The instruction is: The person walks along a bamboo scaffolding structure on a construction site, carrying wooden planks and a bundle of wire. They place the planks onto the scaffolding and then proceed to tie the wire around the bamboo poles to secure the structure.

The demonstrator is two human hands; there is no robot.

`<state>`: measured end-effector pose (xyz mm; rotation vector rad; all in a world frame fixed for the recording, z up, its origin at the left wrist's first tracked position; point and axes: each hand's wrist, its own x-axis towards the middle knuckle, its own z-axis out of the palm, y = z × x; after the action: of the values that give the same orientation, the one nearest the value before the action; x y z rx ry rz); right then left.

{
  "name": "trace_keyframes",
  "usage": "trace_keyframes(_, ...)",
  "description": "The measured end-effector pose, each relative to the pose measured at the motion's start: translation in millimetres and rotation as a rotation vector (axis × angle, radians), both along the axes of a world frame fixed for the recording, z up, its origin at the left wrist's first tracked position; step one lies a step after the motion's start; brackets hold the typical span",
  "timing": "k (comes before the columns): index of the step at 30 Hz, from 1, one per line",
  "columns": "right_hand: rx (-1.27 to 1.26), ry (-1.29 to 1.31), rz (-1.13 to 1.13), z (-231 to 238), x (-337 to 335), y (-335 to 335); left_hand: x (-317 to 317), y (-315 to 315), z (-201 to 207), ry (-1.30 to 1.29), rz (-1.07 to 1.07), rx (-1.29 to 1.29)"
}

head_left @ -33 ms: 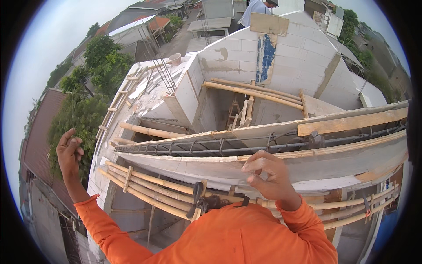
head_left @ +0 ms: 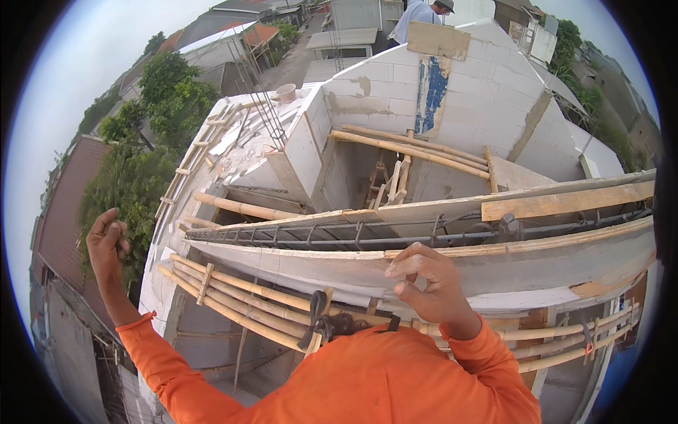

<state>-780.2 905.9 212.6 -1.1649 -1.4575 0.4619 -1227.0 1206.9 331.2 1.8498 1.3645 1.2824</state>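
My left hand (head_left: 107, 244) is raised at the far left, beyond the wall edge and in front of the tree. Its fingers are curled in; whatever they may hold is too small to make out. My right hand (head_left: 432, 286) hovers by the near board (head_left: 339, 265) of a long beam formwork. Its fingers are bent, with a gap between thumb and fingertips, and nothing shows in it. Inside the formwork trough lies a cage of steel bars (head_left: 304, 237) with stirrups. A wooden plank (head_left: 565, 201) rests against the far board at the right.
Bamboo poles (head_left: 240, 304) run below the formwork, with a dark strap (head_left: 321, 318) around them. Beyond are a deep opening crossed by bamboo (head_left: 409, 147), a white block wall (head_left: 480, 78), upright rebar (head_left: 272, 116) and a bucket (head_left: 285, 92). Another person (head_left: 417, 25) is behind the wall.
The view has shifted slightly, so the wall and the other person sit a little farther right. Both my hands keep nearly the same pose.
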Motion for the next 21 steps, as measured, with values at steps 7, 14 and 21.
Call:
trace_keyframes(7,-0.096,0.106,0.202,-21.8,-36.2,48.7,42.8,-97.9,-25.4,-0.088,-0.087,-0.034)
trace_keyframes(14,-0.299,0.637,0.295,-50.5,-76.0,81.3,195.6,-195.5,-162.1,-0.309,-0.442,-0.549)
trace_keyframes(21,-0.311,0.831,0.132,-63.5,-55.7,65.3,240.0,-220.5,-187.9,-0.442,-0.601,-0.810)
